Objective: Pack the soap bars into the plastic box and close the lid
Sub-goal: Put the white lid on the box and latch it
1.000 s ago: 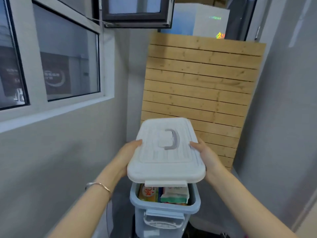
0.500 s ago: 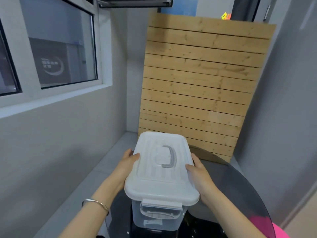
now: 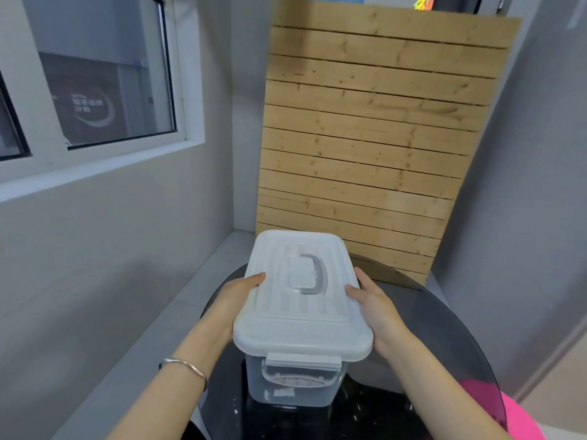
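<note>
A translucent plastic box point(image 3: 292, 385) stands on a round dark glass table point(image 3: 444, 338). Its white ribbed lid point(image 3: 301, 300) with a grey handle point(image 3: 313, 274) lies flat on top of the box. My left hand point(image 3: 238, 296) grips the lid's left edge, thumb on top. My right hand point(image 3: 374, 306) grips the right edge the same way. The front latch point(image 3: 303, 360) hangs below the lid's front rim. The soap bars are hidden inside the box.
A slatted wooden panel point(image 3: 374, 138) leans against the wall behind the table. A grey wall with a window point(image 3: 104, 90) runs along the left. Something pink point(image 3: 514, 417) shows at the bottom right under the glass.
The lid was held above the open box with the soap packs visible; both hands have lowered it onto the box, covering the soaps. The view has tilted downward.
</note>
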Action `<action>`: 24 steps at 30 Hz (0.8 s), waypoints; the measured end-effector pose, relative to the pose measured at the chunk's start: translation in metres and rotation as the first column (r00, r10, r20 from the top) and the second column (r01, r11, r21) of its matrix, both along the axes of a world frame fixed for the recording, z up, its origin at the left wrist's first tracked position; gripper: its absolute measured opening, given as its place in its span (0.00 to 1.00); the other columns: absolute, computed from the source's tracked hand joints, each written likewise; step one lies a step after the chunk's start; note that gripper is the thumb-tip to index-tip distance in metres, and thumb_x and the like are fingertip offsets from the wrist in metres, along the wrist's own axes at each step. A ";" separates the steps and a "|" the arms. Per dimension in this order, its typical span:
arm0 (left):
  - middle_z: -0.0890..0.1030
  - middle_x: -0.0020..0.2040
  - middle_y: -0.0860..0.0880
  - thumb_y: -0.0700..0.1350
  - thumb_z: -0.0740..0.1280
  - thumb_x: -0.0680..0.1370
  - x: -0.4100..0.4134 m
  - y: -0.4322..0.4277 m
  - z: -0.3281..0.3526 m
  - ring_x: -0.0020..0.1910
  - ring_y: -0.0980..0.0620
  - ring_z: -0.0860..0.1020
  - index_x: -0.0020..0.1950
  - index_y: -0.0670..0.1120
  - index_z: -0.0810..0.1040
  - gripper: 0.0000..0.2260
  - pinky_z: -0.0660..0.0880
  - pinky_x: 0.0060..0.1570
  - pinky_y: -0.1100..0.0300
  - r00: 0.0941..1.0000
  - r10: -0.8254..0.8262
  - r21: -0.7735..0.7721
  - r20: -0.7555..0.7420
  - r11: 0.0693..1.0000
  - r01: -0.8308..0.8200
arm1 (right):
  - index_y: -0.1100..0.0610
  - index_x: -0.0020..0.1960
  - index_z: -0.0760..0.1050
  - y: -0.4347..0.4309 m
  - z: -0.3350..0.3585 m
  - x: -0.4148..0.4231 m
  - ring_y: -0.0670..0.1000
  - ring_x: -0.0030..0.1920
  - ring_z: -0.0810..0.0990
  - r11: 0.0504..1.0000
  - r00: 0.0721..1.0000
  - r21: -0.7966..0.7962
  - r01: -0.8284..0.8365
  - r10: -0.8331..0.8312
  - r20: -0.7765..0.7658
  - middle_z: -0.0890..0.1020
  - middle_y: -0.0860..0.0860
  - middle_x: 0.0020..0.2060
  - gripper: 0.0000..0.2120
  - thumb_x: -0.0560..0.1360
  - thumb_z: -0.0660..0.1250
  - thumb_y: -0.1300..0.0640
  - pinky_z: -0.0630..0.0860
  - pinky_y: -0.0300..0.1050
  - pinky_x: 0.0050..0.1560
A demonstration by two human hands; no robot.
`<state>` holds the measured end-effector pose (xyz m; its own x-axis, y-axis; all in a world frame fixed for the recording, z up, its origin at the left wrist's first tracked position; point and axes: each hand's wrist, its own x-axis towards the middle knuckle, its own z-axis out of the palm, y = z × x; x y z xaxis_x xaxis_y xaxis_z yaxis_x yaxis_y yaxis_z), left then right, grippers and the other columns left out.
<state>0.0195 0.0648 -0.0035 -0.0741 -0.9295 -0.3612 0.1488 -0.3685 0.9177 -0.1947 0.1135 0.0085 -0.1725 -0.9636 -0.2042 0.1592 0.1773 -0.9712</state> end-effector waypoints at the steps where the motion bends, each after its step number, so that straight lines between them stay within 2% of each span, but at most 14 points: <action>1: 0.83 0.51 0.39 0.45 0.66 0.76 -0.004 0.003 0.001 0.50 0.40 0.81 0.56 0.37 0.79 0.14 0.77 0.52 0.50 0.999 0.037 0.002 -0.026 0.999 -0.037 | 0.51 0.69 0.69 0.001 0.000 -0.003 0.57 0.53 0.82 1.000 1.000 0.008 -0.004 0.004 0.030 0.82 0.54 0.57 0.20 0.78 0.60 0.62 0.79 0.54 0.52; 4: 0.82 0.45 0.41 0.42 0.65 0.76 -0.023 0.017 0.002 0.40 0.43 0.80 0.52 0.36 0.78 0.10 0.76 0.38 0.56 0.986 0.142 -0.015 -0.087 0.990 -0.144 | 0.56 0.63 0.75 0.007 0.000 -0.020 0.56 0.49 0.83 0.999 0.999 0.042 0.006 -0.008 0.034 0.84 0.55 0.52 0.15 0.77 0.63 0.57 0.79 0.50 0.48; 6: 0.81 0.42 0.42 0.40 0.65 0.76 -0.042 0.026 0.001 0.37 0.45 0.79 0.49 0.37 0.78 0.07 0.75 0.35 0.58 0.963 0.232 -0.030 -0.138 0.971 -0.238 | 0.56 0.58 0.79 0.014 -0.005 -0.035 0.53 0.49 0.82 0.998 0.999 0.039 0.045 -0.046 0.026 0.85 0.54 0.49 0.13 0.77 0.63 0.52 0.77 0.48 0.48; 9: 0.81 0.46 0.43 0.41 0.64 0.77 -0.080 0.031 -0.001 0.42 0.45 0.79 0.46 0.40 0.76 0.05 0.76 0.41 0.56 0.905 0.358 -0.021 -0.229 0.928 -0.373 | 0.51 0.59 0.79 0.026 -0.016 -0.057 0.51 0.58 0.80 0.998 0.997 0.001 0.067 -0.067 0.034 0.84 0.49 0.55 0.17 0.77 0.61 0.45 0.73 0.47 0.58; 12: 0.80 0.49 0.45 0.41 0.63 0.77 -0.127 0.028 -0.006 0.46 0.46 0.78 0.53 0.39 0.74 0.08 0.75 0.45 0.54 0.825 0.488 0.006 -0.286 0.861 -0.508 | 0.51 0.63 0.75 0.034 -0.027 -0.072 0.49 0.61 0.78 0.992 0.992 -0.023 0.124 -0.123 0.041 0.83 0.47 0.58 0.23 0.73 0.64 0.41 0.73 0.45 0.58; 14: 0.78 0.56 0.43 0.43 0.63 0.76 -0.157 0.025 -0.010 0.51 0.43 0.79 0.58 0.38 0.72 0.13 0.78 0.50 0.49 0.788 0.540 0.005 -0.295 0.826 -0.564 | 0.52 0.63 0.75 0.037 -0.033 -0.077 0.49 0.61 0.78 0.991 0.989 -0.016 0.133 -0.131 0.066 0.83 0.47 0.57 0.28 0.68 0.68 0.38 0.72 0.46 0.61; 16: 0.73 0.62 0.41 0.45 0.63 0.75 -0.181 0.023 -0.010 0.59 0.41 0.75 0.64 0.40 0.67 0.19 0.76 0.57 0.44 0.771 0.575 0.013 -0.275 0.804 -0.595 | 0.50 0.60 0.77 0.039 -0.038 -0.079 0.48 0.61 0.78 0.993 0.988 0.008 0.118 -0.118 0.104 0.84 0.46 0.56 0.25 0.68 0.67 0.38 0.70 0.48 0.65; 19: 0.66 0.67 0.41 0.46 0.62 0.77 -0.204 0.023 -0.006 0.65 0.41 0.67 0.68 0.40 0.61 0.22 0.70 0.62 0.46 0.760 0.614 -0.001 -0.211 0.778 -0.629 | 0.50 0.55 0.79 0.038 -0.037 -0.080 0.47 0.57 0.80 0.990 0.961 0.029 0.136 -0.139 0.238 0.85 0.47 0.54 0.16 0.75 0.63 0.42 0.73 0.44 0.56; 22: 0.63 0.68 0.40 0.46 0.63 0.77 -0.213 0.022 -0.005 0.65 0.40 0.65 0.68 0.38 0.60 0.23 0.67 0.60 0.48 0.781 0.604 -0.023 -0.158 0.788 -0.615 | 0.55 0.58 0.78 0.033 -0.033 -0.080 0.49 0.46 0.81 0.963 0.892 0.063 0.261 -0.266 0.364 0.84 0.51 0.51 0.17 0.75 0.66 0.46 0.74 0.41 0.42; 24: 0.63 0.68 0.41 0.45 0.65 0.76 -0.211 0.021 -0.008 0.65 0.40 0.65 0.67 0.39 0.60 0.23 0.67 0.60 0.49 0.814 0.561 -0.035 -0.147 0.820 -0.571 | 0.58 0.62 0.76 0.030 -0.031 -0.079 0.52 0.48 0.82 0.916 0.834 0.076 0.394 -0.391 0.390 0.84 0.53 0.52 0.21 0.72 0.71 0.50 0.76 0.41 0.41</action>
<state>-0.1920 0.0859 -0.0114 0.4345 -0.8444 -0.3133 0.4240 -0.1152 0.8983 -0.2738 0.1435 -0.0229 -0.4442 -0.8338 -0.3277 0.5780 0.0127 -0.8159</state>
